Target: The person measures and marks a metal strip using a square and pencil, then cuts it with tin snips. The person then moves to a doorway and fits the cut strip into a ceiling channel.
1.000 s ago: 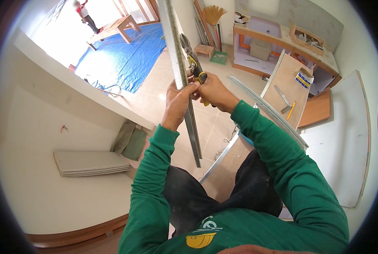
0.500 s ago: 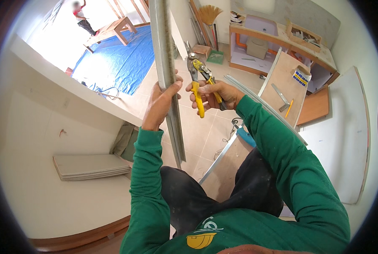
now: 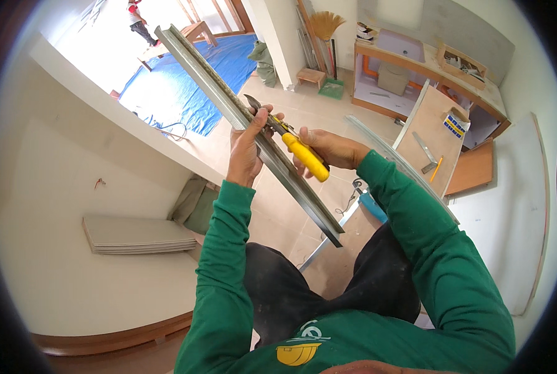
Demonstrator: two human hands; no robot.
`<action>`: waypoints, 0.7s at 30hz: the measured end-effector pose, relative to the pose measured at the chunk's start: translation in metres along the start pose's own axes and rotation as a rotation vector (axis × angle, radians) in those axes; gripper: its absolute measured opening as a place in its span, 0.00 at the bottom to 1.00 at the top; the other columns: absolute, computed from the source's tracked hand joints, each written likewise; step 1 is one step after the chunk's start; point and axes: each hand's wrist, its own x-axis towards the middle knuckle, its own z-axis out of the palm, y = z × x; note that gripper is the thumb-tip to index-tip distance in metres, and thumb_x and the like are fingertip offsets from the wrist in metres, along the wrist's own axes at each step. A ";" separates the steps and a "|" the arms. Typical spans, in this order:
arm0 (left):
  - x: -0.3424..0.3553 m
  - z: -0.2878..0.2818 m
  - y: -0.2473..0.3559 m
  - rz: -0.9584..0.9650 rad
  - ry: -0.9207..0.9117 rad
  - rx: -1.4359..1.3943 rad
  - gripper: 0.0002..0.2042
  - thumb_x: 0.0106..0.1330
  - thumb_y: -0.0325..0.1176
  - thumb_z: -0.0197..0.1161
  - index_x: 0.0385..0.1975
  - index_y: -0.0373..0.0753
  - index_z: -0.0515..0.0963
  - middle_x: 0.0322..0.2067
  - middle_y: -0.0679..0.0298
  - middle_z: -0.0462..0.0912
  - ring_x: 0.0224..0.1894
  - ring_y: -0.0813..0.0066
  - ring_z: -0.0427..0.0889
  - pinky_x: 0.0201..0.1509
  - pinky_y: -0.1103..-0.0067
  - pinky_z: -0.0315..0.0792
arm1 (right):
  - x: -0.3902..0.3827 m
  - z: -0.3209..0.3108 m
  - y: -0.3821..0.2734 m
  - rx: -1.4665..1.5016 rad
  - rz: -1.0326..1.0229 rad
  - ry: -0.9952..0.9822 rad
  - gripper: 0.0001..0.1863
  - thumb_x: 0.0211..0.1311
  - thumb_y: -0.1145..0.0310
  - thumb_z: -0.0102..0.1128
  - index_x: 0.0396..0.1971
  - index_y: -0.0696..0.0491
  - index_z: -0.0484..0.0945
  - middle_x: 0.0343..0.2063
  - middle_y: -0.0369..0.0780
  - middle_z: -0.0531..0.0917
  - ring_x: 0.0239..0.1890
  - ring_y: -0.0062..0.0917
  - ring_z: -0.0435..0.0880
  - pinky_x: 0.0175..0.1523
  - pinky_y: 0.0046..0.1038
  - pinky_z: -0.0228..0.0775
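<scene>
My left hand (image 3: 247, 149) is closed around a long metal channel (image 3: 303, 202), which now slants from upper left to lower middle. Yellow-and-black snips (image 3: 306, 159) are gripped in my right hand (image 3: 334, 146), their jaws up against the channel's edge beside my left fingers; whether they are cutting into it I cannot tell. To the right, another pale metal channel (image 3: 381, 143) runs along a plywood board (image 3: 409, 149) bearing a metal square (image 3: 425, 149), a yellow pencil (image 3: 437, 169) and a small box (image 3: 455, 123).
A blue power tool (image 3: 372, 207) with a cord lies below. Behind are a cabinet (image 3: 362, 106), a broom (image 3: 325, 25) and a green dustpan (image 3: 331, 90). Stacked boards (image 3: 138, 234) are at left. A person (image 3: 138, 25) stands beyond a blue tarp (image 3: 185, 62) by a wooden bench (image 3: 194, 31).
The channel has swung from near upright to a diagonal, its top toward the left. The snips have tilted, jaws leftward onto the channel, after being held apart from it half a second ago.
</scene>
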 end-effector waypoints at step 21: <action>0.008 -0.005 0.013 0.090 0.205 1.260 0.19 0.67 0.36 0.69 0.51 0.29 0.79 0.38 0.40 0.89 0.44 0.41 0.90 0.52 0.57 0.81 | -0.023 -0.015 -0.010 -0.920 0.030 0.306 0.25 0.63 0.73 0.65 0.61 0.59 0.76 0.48 0.55 0.85 0.53 0.48 0.85 0.62 0.44 0.75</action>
